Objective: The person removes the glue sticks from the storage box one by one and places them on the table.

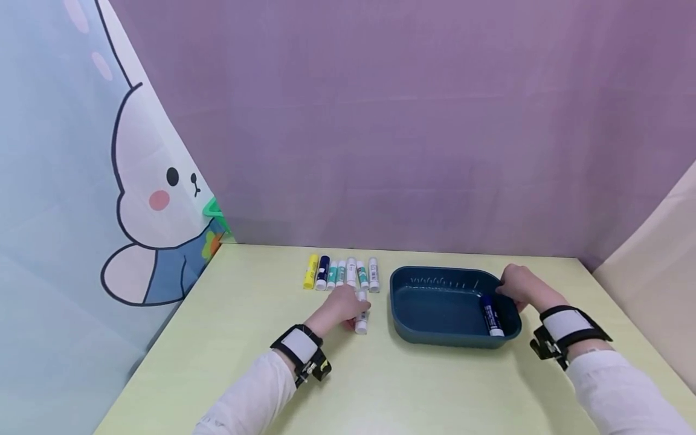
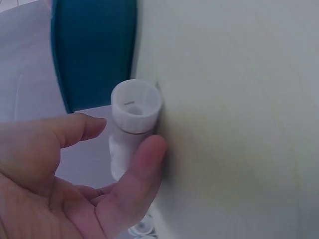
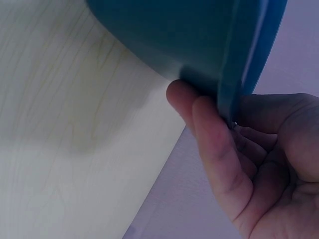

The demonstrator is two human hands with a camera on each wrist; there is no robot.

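My left hand point(image 1: 344, 303) has its fingers and thumb around a white glue stick point(image 1: 361, 328) low over the table. In the left wrist view the thumb point(image 2: 149, 154) lies across that glue stick's side, and the index finger curls on the other side with a narrow gap showing. A dark blue tray point(image 1: 446, 339) stands to the right. My right hand point(image 1: 526, 286) grips the tray's far right rim, one digit inside and the others outside. Inside the tray, at its right end, lies a navy glue stick point(image 1: 490, 314) with a white end.
Beyond my left hand lies a row of several glue sticks: a yellow one point(image 1: 310, 271) at the left, a navy one point(image 1: 323, 273) beside it, then green-and-white and white ones. A purple curtain point(image 1: 408, 151) hangs behind the pale table point(image 1: 435, 393).
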